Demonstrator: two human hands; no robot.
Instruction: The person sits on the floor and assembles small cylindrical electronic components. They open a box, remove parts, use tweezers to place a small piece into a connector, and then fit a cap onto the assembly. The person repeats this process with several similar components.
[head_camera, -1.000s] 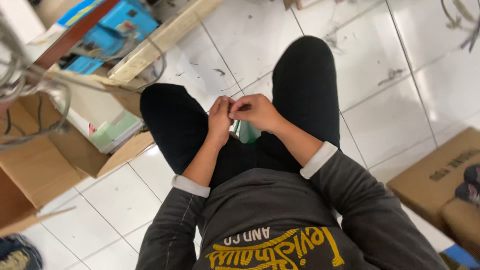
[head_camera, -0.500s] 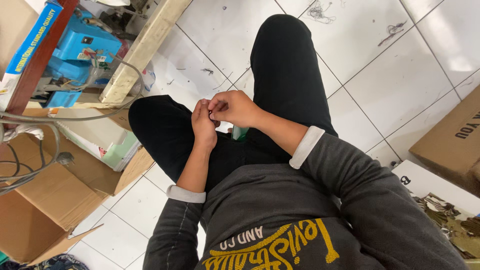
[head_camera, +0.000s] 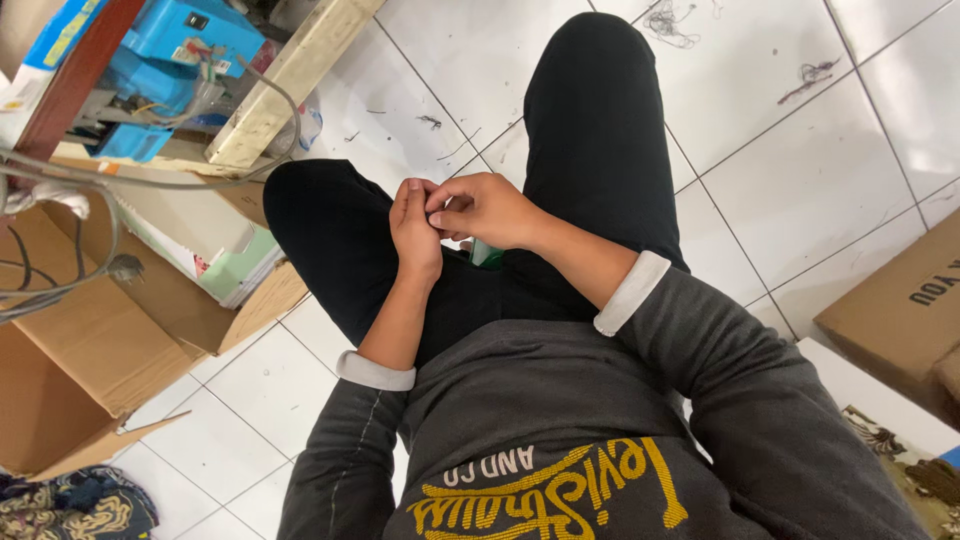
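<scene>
My fingertips meet over my lap: the fingers of my left hand (head_camera: 415, 228) are curled and pressed against the fingertips of my right hand (head_camera: 487, 208), as in a pinch. If there is something very small between them, I cannot tell, because the fingers hide that place. Just below my right hand, a small green thing (head_camera: 487, 255) shows between my thighs; only a little part of it is seen, and I cannot tell if a hand holds it or if it only lies on my black trousers (head_camera: 600, 120). My wrists come out from grey sleeves (head_camera: 690, 350) with light cuffs turned back. I sit with the knees apart above a white tiled floor (head_camera: 800, 160), where some dark threads lie. At my left stands an open cardboard box (head_camera: 90, 350) with a grey cable (head_camera: 60, 290) hanging over it, and beside it a stack of papers (head_camera: 235, 265). Further away are blue boxes (head_camera: 170, 45) and a pale wooden beam (head_camera: 290, 80). At my right is another cardboard box (head_camera: 900, 310), and a patterned cloth (head_camera: 80, 505) lies at the lower left corner.
</scene>
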